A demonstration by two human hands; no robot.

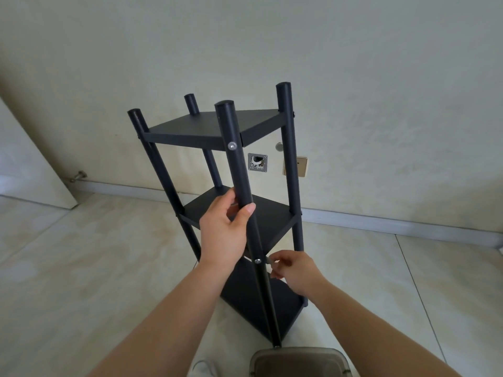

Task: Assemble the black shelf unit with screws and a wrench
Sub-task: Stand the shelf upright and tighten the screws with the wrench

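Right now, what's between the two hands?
Head view: the near post. Left hand grips it above; right hand pinches something small beside the lower screw.

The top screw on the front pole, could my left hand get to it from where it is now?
Probably yes. The left hand grips the front pole below the top screw, and the pole between them is bare. It would have to let go first.

The black shelf unit [217,126] stands upright, three tiers on four round posts, silver screws [231,145] apparently seated.
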